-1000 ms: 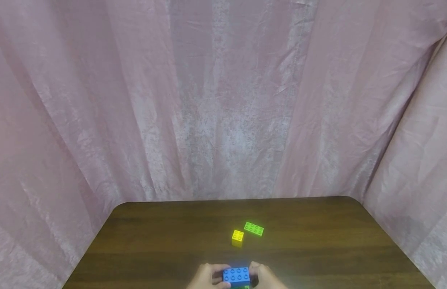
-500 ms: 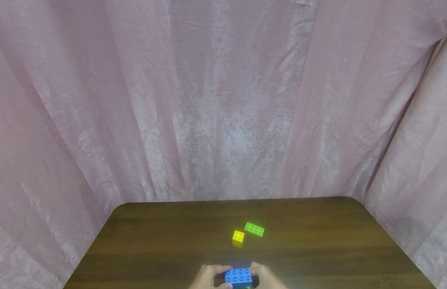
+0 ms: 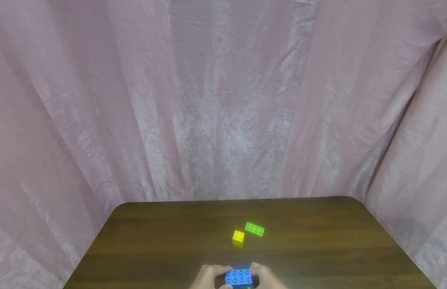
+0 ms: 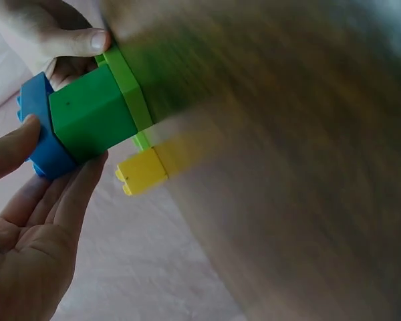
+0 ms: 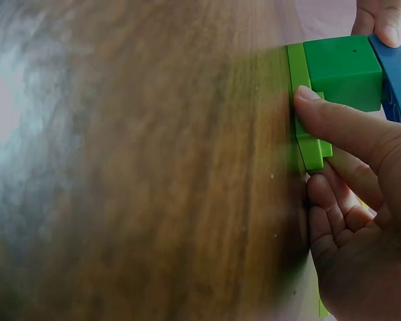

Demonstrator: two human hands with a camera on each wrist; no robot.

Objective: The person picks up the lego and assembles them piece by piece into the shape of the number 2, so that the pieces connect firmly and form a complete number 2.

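A blue building brick (image 3: pixel 238 277) with studs up sits at the top of a small stack. My left hand (image 4: pixel 37 247) pinches it between thumb and fingers. Below it is a dark green brick (image 4: pixel 93 110), which stands on a light green plate (image 5: pixel 312 150) down at the tabletop. In the right wrist view the blue brick leans a little from the green brick's top. My right hand (image 5: pixel 367 174) grips the plate's end, thumb along its side and the other fingers curled below. From the head, the blue brick hides most of the stack.
Beyond the hands, a yellow two-by-two brick (image 3: pixel 238 239) stands on the dark wooden table (image 3: pixel 154 241). Just behind it to the right lies another light green plate (image 3: pixel 254 229). Pink curtains (image 3: pixel 223 100) hang around the table's far edge and sides.
The blue brick and both hands have shifted slightly right in the head view. Less green shows below the blue brick. The yellow brick and far plate stay put.
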